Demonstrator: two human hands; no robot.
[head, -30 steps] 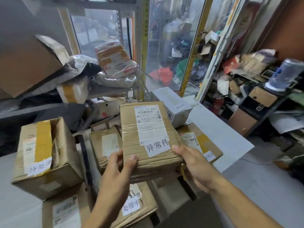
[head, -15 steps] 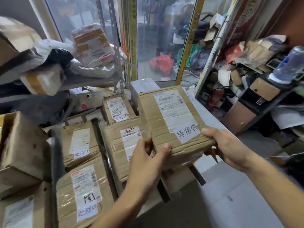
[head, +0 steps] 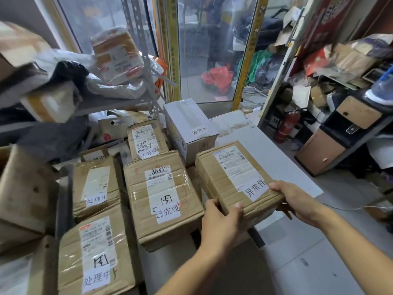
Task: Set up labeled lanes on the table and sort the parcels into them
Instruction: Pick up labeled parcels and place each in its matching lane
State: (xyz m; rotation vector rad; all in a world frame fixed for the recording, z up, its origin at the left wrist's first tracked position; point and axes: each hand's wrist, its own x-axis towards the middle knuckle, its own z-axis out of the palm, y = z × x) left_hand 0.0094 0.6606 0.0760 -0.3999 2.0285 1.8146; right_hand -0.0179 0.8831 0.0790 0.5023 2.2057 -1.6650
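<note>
Both hands grip brown parcel (head: 238, 177): left hand (head: 221, 225) at near edge, right hand (head: 295, 201) at right corner, fingers hidden underneath. Parcel in front of white box (head: 187, 126); underside unseen, resting or lifted unclear.

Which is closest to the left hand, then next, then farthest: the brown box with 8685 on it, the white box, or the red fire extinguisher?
From the left hand:
1. The 8685 box, right beside it on its left.
2. The white box, farther back on the table.
3. The fire extinguisher, on the floor far off to the right.
</note>
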